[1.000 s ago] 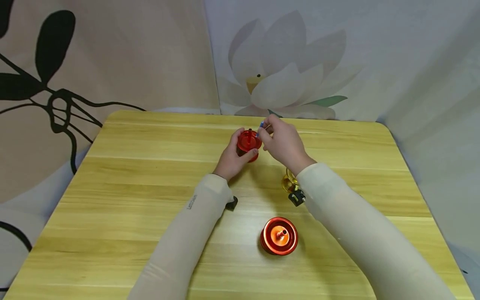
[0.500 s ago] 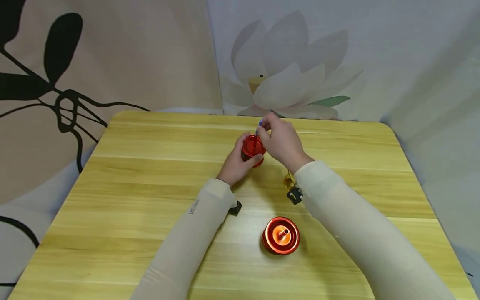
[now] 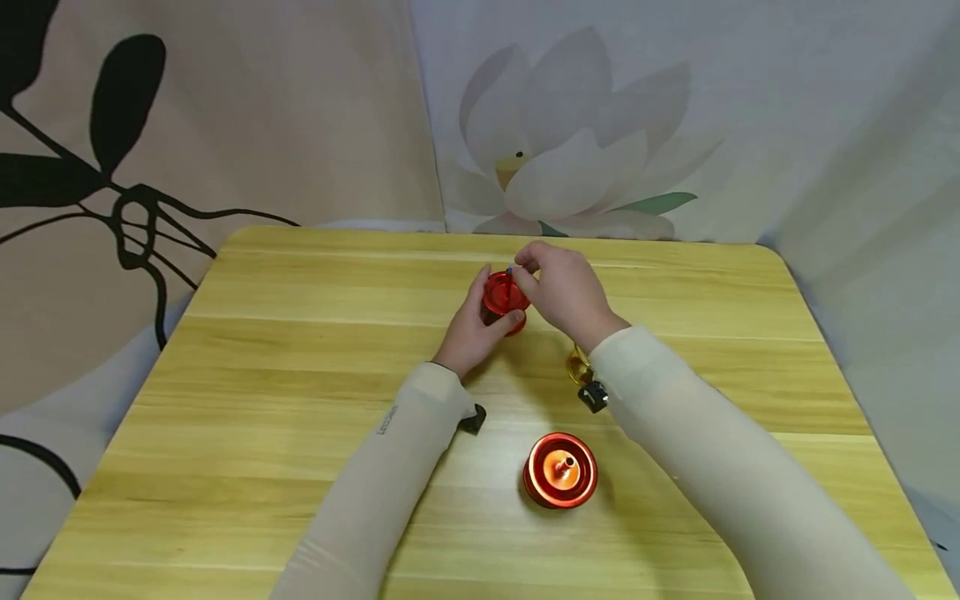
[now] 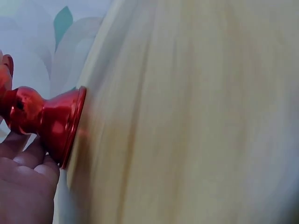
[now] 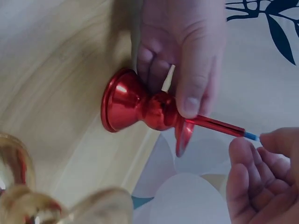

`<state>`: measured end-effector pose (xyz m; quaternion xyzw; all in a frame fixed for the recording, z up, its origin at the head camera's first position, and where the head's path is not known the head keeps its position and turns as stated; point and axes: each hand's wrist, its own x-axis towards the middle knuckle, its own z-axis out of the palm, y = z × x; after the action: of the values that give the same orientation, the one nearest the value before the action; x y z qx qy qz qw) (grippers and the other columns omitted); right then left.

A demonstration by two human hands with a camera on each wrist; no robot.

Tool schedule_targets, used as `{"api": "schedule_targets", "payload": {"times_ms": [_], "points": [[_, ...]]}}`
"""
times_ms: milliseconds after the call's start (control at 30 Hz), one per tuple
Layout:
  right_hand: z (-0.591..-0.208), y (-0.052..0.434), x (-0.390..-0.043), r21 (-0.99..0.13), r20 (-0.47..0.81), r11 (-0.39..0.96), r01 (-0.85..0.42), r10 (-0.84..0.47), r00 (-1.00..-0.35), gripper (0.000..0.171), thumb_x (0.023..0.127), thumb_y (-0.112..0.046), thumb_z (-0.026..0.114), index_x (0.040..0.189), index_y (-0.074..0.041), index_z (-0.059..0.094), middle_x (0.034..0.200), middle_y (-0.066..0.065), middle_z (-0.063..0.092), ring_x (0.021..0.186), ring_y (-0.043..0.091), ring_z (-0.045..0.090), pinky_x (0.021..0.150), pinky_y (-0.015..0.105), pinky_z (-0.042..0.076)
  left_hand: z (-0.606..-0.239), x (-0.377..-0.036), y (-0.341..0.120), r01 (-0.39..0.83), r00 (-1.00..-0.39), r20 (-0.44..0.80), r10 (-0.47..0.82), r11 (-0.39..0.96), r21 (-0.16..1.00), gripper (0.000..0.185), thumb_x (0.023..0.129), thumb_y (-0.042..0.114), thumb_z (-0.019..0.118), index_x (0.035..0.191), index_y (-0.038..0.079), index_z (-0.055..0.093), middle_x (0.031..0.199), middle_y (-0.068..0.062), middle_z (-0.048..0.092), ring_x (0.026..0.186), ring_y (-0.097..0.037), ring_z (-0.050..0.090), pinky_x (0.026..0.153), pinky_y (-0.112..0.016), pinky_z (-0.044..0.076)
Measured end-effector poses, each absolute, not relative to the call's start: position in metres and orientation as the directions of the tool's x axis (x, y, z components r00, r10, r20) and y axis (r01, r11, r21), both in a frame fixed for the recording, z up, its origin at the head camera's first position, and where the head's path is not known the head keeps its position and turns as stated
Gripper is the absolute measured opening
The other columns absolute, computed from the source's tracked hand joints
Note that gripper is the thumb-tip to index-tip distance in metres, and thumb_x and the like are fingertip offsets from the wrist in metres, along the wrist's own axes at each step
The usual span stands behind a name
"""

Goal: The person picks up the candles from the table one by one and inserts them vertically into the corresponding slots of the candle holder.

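Observation:
My left hand (image 3: 471, 335) grips a shiny red metal candlestick (image 3: 501, 293) by its waist, near the back of the table. A flared foot, a round middle, a dish and a thin upright tube (image 5: 219, 125) make up the candlestick. My right hand (image 3: 564, 287) is at the tube's top, its thumb and fingertips pinching a thin blue stick (image 5: 251, 136). In the right wrist view the stick's lower end sits at the tube's mouth. The left wrist view shows the left fingers under the candlestick's red body (image 4: 58, 121).
A second red candlestick (image 3: 560, 471) stands on the wooden table (image 3: 300, 400) nearer the front. A gold one (image 3: 578, 365) lies partly hidden under the right cuff. Behind the table hangs a cloth (image 3: 337, 108) with printed flowers.
My right hand has brought the blue stick from beside the tube to over it, then lowered it into the top. The left hand and candlestick shifted slightly right and toward the front.

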<state>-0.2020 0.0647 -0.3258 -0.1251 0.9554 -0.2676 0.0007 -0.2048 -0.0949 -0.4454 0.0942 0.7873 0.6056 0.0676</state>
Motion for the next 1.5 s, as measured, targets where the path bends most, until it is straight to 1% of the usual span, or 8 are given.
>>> {"api": "schedule_targets", "payload": {"times_ms": [67,200,300,600,867,1133,1367,1500], "points": [[-0.323,0.067,-0.198,-0.514,0.079,0.824,-0.24,-0.233,-0.969,0.027,0.101,-0.026,0.059,0.12,-0.008,0.067,0.113,0.006,0.073,0.098,0.025,0.067,0.085,0.04,0.056,-0.45,-0.206,-0.095,0.063,-0.975,0.016,0.224,0.205,0.977,0.09,0.095,0.031,0.072,0.162,0.015,0.014,0.154,-0.005,0.044,0.139,-0.018,0.046,0.115,-0.033,0.036],[-0.319,0.07,-0.192,-0.522,0.104,0.818,-0.242,-0.221,-0.97,0.023,0.101,-0.024,0.06,0.116,-0.009,0.069,0.11,0.005,0.073,0.09,0.022,0.067,0.079,0.037,0.057,-0.452,-0.203,-0.099,0.082,-0.978,0.052,0.203,0.144,0.986,0.07,0.096,0.025,0.071,0.154,0.011,0.034,0.145,-0.005,0.053,0.134,-0.017,0.05,0.113,-0.033,0.039],[-0.318,0.072,-0.188,-0.543,0.118,0.804,-0.243,-0.214,-0.97,0.021,0.1,-0.023,0.061,0.114,-0.009,0.069,0.107,0.004,0.072,0.086,0.02,0.066,0.076,0.036,0.057,-0.453,-0.201,-0.105,0.102,-0.98,0.078,0.184,0.12,0.988,0.06,0.095,0.024,0.072,0.147,0.014,0.044,0.139,-0.004,0.058,0.131,-0.016,0.053,0.111,-0.034,0.041],[-0.318,0.1,-0.185,-0.599,0.141,0.77,-0.22,-0.169,-0.975,0.023,0.098,-0.019,0.063,0.115,-0.005,0.069,0.107,0.009,0.072,0.098,0.025,0.066,0.089,0.043,0.054,-0.459,-0.196,-0.126,0.008,-0.991,-0.009,0.134,0.125,0.992,0.081,0.09,0.026,0.078,0.156,0.013,0.034,0.156,-0.002,0.042,0.145,-0.015,0.035,0.119,-0.032,0.03],[-0.324,0.139,-0.179,-0.604,0.058,0.788,-0.12,-0.106,-0.993,0.025,0.1,-0.019,0.061,0.116,-0.002,0.067,0.109,0.014,0.07,0.101,0.03,0.065,0.091,0.049,0.052,-0.457,-0.186,-0.142,-0.02,-0.983,-0.051,0.176,0.169,0.985,0.065,0.094,0.024,0.074,0.148,0.004,0.043,0.153,-0.009,0.045,0.144,-0.022,0.038,0.118,-0.035,0.03],[-0.344,0.176,-0.168,-0.518,-0.026,0.848,-0.115,-0.15,-0.988,0.026,0.1,-0.02,0.06,0.113,0.001,0.067,0.102,0.016,0.07,0.092,0.031,0.064,0.084,0.05,0.052,-0.451,-0.178,-0.144,-0.04,-0.975,-0.083,0.204,0.208,0.977,0.058,0.093,0.029,0.074,0.143,0.01,0.052,0.15,-0.001,0.05,0.14,-0.016,0.044,0.116,-0.03,0.034],[-0.363,0.204,-0.155,-0.414,-0.208,0.906,-0.084,-0.184,-0.961,0.023,0.098,-0.022,0.063,0.1,-0.001,0.069,0.089,0.009,0.07,0.076,0.024,0.063,0.073,0.045,0.053,-0.45,-0.174,-0.14,-0.043,-0.969,-0.096,0.23,0.225,0.973,0.057,0.094,0.024,0.074,0.143,0.008,0.051,0.15,-0.004,0.05,0.141,-0.019,0.043,0.116,-0.034,0.034],[-0.37,0.216,-0.143,-0.385,-0.367,0.921,-0.055,-0.207,-0.907,0.031,0.096,-0.024,0.065,0.069,-0.01,0.057,0.062,-0.002,0.052,0.056,0.014,0.043,0.056,0.033,0.042,-0.45,-0.171,-0.136,-0.042,-0.961,-0.099,0.26,0.216,0.975,0.057,0.094,0.025,0.073,0.143,0.009,0.051,0.149,-0.004,0.052,0.141,-0.02,0.043,0.117,-0.036,0.034]]}}
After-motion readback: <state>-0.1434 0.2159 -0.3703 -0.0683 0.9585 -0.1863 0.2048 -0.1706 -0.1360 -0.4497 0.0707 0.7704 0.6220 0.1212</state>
